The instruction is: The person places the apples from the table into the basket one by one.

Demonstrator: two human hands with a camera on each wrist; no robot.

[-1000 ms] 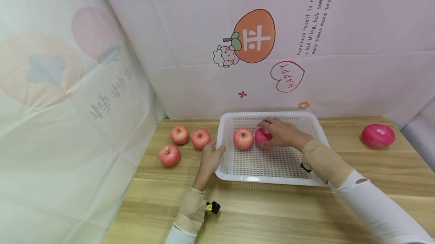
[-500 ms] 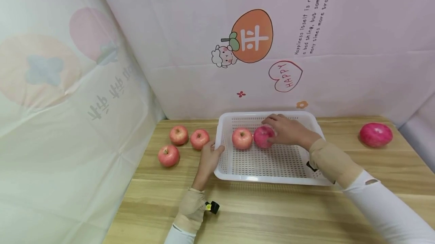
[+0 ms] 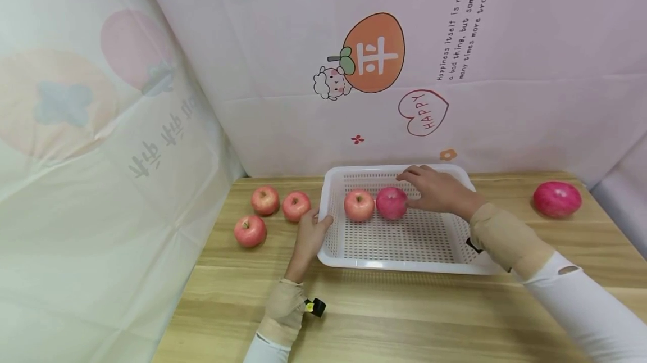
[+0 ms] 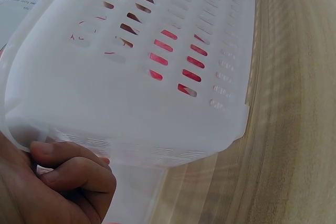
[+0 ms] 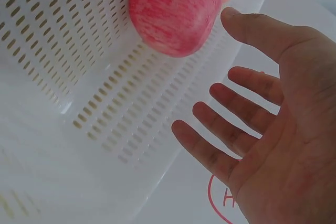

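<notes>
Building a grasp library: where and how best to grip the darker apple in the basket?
Probably span the darker apple front to back at its widest, coming from above and the right. It is round and its top is uncovered. The paler apple crowds its left, while the basket has bare floor on the darker apple's right, where the right hand hovers.

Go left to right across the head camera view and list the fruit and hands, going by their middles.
Front loose apple, rear loose apple, third loose apple nearest the white basket, left hand, paler basket apple, deeper pink basket apple, right hand, oval pink fruit.
</notes>
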